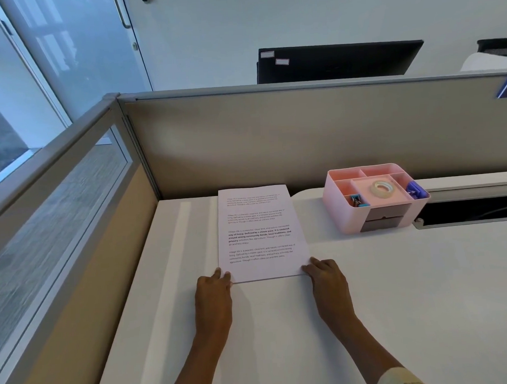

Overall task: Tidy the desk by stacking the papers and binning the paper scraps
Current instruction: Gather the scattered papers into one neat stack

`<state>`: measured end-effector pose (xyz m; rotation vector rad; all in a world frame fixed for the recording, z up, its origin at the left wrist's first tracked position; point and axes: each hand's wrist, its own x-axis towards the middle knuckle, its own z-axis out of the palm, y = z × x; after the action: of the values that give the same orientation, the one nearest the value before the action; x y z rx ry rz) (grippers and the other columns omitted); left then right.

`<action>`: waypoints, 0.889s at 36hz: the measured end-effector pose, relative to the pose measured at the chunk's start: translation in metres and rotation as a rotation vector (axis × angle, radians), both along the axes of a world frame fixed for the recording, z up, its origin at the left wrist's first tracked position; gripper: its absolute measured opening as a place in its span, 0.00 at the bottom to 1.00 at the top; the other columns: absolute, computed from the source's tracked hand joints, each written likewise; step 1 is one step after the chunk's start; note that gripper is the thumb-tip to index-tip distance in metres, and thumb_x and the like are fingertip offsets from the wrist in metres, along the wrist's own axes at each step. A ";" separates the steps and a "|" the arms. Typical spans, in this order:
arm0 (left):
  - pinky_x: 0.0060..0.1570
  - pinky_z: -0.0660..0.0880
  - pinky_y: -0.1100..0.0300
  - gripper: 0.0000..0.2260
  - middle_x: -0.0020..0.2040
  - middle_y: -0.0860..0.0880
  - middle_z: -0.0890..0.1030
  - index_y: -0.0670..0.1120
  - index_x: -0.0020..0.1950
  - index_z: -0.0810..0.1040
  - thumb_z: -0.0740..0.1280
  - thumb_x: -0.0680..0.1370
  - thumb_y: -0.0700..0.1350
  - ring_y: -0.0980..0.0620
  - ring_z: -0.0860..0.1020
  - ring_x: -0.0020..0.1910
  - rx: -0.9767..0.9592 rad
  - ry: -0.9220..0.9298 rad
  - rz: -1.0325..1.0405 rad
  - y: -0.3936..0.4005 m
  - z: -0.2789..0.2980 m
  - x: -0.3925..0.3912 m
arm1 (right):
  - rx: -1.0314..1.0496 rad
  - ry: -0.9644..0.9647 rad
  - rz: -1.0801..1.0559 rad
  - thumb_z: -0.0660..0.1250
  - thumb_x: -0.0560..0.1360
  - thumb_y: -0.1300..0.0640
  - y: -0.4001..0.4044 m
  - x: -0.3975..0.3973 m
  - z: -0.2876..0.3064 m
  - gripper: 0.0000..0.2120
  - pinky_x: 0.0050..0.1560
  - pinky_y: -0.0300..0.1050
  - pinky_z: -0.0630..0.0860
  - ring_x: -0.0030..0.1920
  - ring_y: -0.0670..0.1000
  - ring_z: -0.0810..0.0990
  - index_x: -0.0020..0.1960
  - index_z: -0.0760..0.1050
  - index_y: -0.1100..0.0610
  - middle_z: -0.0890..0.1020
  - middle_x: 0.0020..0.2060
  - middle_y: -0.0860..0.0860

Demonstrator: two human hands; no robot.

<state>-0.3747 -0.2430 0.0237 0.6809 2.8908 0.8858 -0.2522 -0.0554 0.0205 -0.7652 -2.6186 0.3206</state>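
A stack of printed white papers (260, 232) lies flat on the white desk (396, 287), its far edge near the partition. My left hand (214, 295) grips the stack's near left corner, thumb on top. My right hand (327, 281) holds the near right corner with fingers on the sheet's edge. The sheets look squared up, with a thin edge of lower pages showing along the near side. No paper scraps and no bin are in view.
A pink desk organiser (374, 198) with a tape roll (382, 188), clips and a purple item stands to the right of the papers. Beige partition walls (273, 141) close the desk at the back and left. A dark cable slot (474, 211) lies at the far right.
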 end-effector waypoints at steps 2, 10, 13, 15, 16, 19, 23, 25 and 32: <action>0.60 0.73 0.52 0.12 0.63 0.37 0.77 0.37 0.62 0.78 0.64 0.79 0.37 0.41 0.78 0.58 -0.002 0.003 0.029 0.001 0.001 0.000 | 0.019 -0.006 -0.015 0.81 0.50 0.72 0.002 0.000 -0.005 0.23 0.32 0.46 0.80 0.42 0.57 0.84 0.42 0.84 0.59 0.85 0.42 0.57; 0.64 0.71 0.52 0.16 0.68 0.41 0.74 0.40 0.67 0.75 0.64 0.79 0.37 0.40 0.71 0.66 -0.063 0.090 -0.010 0.000 0.001 0.005 | -0.077 0.016 0.029 0.71 0.53 0.81 0.005 0.006 -0.008 0.27 0.42 0.50 0.81 0.49 0.61 0.83 0.48 0.83 0.61 0.83 0.48 0.62; 0.71 0.61 0.55 0.20 0.77 0.44 0.60 0.44 0.75 0.63 0.58 0.82 0.42 0.44 0.59 0.75 -0.079 0.054 -0.029 -0.004 0.003 0.014 | -0.181 0.036 0.069 0.66 0.65 0.78 0.007 0.011 -0.007 0.25 0.56 0.53 0.76 0.60 0.62 0.77 0.59 0.79 0.61 0.79 0.59 0.62; 0.71 0.60 0.55 0.22 0.78 0.44 0.54 0.45 0.76 0.60 0.58 0.82 0.43 0.44 0.57 0.76 -0.111 0.032 -0.042 -0.007 0.006 0.021 | -0.241 0.034 0.096 0.63 0.73 0.72 0.006 0.017 -0.002 0.24 0.63 0.52 0.71 0.66 0.60 0.72 0.67 0.73 0.59 0.72 0.67 0.60; 0.69 0.64 0.52 0.23 0.78 0.42 0.56 0.44 0.75 0.63 0.62 0.81 0.41 0.41 0.59 0.75 -0.122 0.053 -0.055 -0.009 0.006 0.025 | -0.270 0.032 0.102 0.63 0.75 0.69 0.004 0.021 0.000 0.24 0.66 0.51 0.69 0.68 0.59 0.70 0.69 0.70 0.57 0.69 0.70 0.58; 0.48 0.78 0.43 0.25 0.65 0.34 0.74 0.39 0.60 0.80 0.80 0.64 0.38 0.34 0.78 0.58 -0.164 0.149 -0.118 -0.014 0.008 0.033 | -0.321 0.021 0.104 0.63 0.76 0.64 -0.003 0.032 0.008 0.23 0.69 0.49 0.67 0.70 0.55 0.67 0.71 0.68 0.54 0.65 0.73 0.54; 0.40 0.79 0.43 0.27 0.58 0.34 0.78 0.40 0.53 0.83 0.84 0.56 0.40 0.35 0.81 0.50 -0.222 0.249 -0.144 -0.019 0.021 0.042 | -0.317 0.037 0.120 0.65 0.76 0.62 -0.012 0.048 0.018 0.22 0.68 0.48 0.67 0.71 0.54 0.67 0.69 0.69 0.53 0.65 0.72 0.53; 0.44 0.78 0.40 0.25 0.59 0.33 0.77 0.40 0.54 0.82 0.83 0.59 0.39 0.34 0.80 0.53 -0.199 0.258 -0.150 -0.021 0.029 0.047 | -0.302 0.029 0.124 0.65 0.76 0.61 -0.013 0.057 0.024 0.22 0.68 0.48 0.67 0.71 0.54 0.66 0.70 0.69 0.53 0.65 0.72 0.53; 0.49 0.76 0.37 0.20 0.64 0.35 0.75 0.40 0.56 0.82 0.80 0.65 0.40 0.34 0.77 0.58 -0.117 0.276 -0.180 -0.021 0.054 0.074 | -0.251 0.019 0.133 0.66 0.76 0.59 -0.012 0.094 0.047 0.21 0.66 0.46 0.68 0.70 0.53 0.67 0.68 0.71 0.53 0.67 0.71 0.52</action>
<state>-0.3011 -0.2636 0.0772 1.1101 3.0188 0.6417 -0.1583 -0.0677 0.0678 -0.6614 -2.6478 0.7013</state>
